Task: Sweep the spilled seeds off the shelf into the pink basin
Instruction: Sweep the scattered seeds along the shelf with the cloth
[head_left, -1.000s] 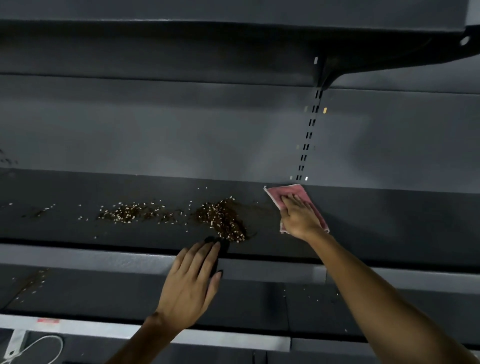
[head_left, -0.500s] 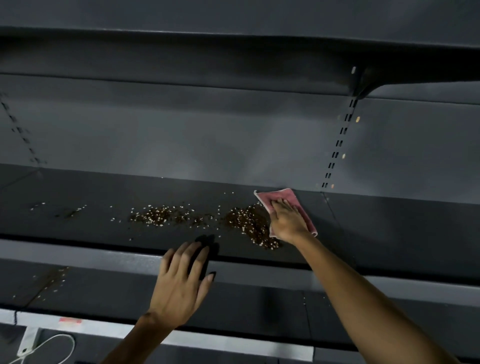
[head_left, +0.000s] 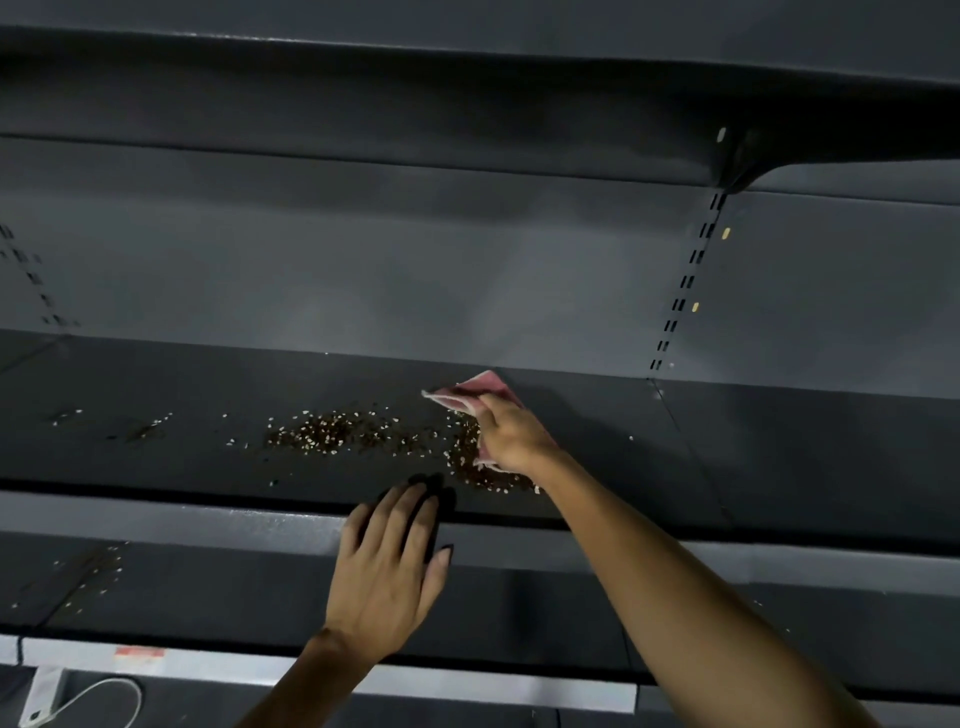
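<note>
- Your right hand (head_left: 511, 434) lies on top of the pink cloth (head_left: 475, 391) and bears it down on the shelf (head_left: 156, 457). The cloth's far corner sticks out past your fingertips. I cannot tell whether the fingers grip the cloth or only press on it.
- Your left hand (head_left: 387, 577) is palm down, fingers straight and close together, thumb out to the side. Its fingertips are at the shelf's front lip, just left of your right forearm.
- The seeds (head_left: 343, 436) lie on the shelf in a loose band running left from the cloth. The densest clump sits against the cloth's left edge and below your right hand, near the front lip.
- A few stray seeds lie further left on the same shelf.
- The lower shelf (head_left: 234, 597) carries scattered seeds at its left end.
- A white cable (head_left: 111, 693) shows at bottom left.
</note>
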